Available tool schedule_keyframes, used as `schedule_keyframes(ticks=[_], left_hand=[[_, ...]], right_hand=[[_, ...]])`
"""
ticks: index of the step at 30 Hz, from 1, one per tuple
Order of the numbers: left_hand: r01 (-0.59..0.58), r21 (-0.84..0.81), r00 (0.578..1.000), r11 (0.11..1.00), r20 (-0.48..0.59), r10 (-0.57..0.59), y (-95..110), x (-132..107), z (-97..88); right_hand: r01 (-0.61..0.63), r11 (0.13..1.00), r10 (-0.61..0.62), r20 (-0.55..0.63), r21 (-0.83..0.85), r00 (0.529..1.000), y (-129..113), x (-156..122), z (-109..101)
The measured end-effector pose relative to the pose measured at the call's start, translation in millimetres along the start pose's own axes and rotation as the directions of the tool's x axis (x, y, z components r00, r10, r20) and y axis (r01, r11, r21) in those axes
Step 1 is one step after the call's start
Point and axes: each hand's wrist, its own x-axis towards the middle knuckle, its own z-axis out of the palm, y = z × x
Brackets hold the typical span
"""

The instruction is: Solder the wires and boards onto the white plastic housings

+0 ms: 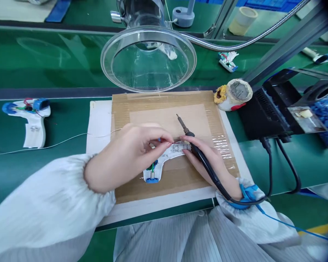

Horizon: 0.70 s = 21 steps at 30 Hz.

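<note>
fig. 1. hand soldering at a green-matted bench, seen from a head-worn camera. the left hand point(131, 154) reached in from the lower left, its fingertips point(164, 140) closed in a pinch on the white plastic piece point(155, 173), a gun-shaped housing with small wires and blue parts that lay on a taped cardboard pad point(169, 105) near the pad's lower edge. a thin solder wire point(71, 139) ran rightward toward the left hand; whether those fingers held it could not be told. the right hand point(207, 162) gripped the black handle of a soldering iron point(192, 145), fingers wrapped closed around it, with the iron's tip pointing up and away from the housing. a blue wrist strap point(247, 194) circled the right wrist. a second white housing point(32, 123) lay on the green mat point(71, 72) left of the pad. beyond the pad stood a clear fume hood point(149, 60) on a flexible metal hose point(221, 45). to the right were a round tip-cleaning holder point(233, 95) and a black soldering station point(268, 109).
</note>
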Motion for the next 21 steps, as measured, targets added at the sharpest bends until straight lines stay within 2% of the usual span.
schedule_keyframes(ticks=[2, 4, 7, 10, 12, 14, 17, 21], left_hand=[[-0.054, 0.205, 0.996, 0.977, -0.062, 0.068, 0, -10, 11.0], [-0.108, 0.39, 0.982, 0.914, -0.1, 0.158, -5, -18, 24.0], [-0.132, 0.52, 0.953, 0.844, -0.168, 0.252, -17, -24, 42.8], [-0.079, 0.372, 0.95, 0.925, -0.254, 0.183, -28, -25, 56.5], [-0.051, 0.193, 0.965, 0.98, -0.243, 0.098, -32, -25, 61.6], [-0.017, 0.082, 0.975, 0.996, -0.218, 0.035, -32, -25, 64.1], [0.014, 0.048, 0.979, 0.999, -0.204, -0.004, -30, -24, 65.5], [0.008, 0.073, 0.976, 0.997, -0.22, 0.008, -29, -23, 67.0]], right_hand=[[0.005, 1.0, -0.005, -0.001, 0.0, 1.0, 0, 0, 0], [0.006, 1.0, -0.006, 0.0, -0.007, 1.0, 0, 0, 0], [0.003, 1.0, -0.002, 0.014, -0.028, 1.0, 0, 2, 0], [-0.001, 1.0, 0.001, -0.025, -0.015, 1.0, -3, 2, -2], [-0.021, 0.999, 0.026, -0.142, 0.035, 0.989, -6, -3, -6], [-0.002, 0.996, 0.028, -0.279, 0.091, 0.96, -8, -9, -11], [0.066, 0.986, -0.004, -0.385, 0.15, 0.923, -10, -18, -17], [0.117, 0.98, -0.046, -0.382, 0.164, 0.923, -10, -21, -19]])
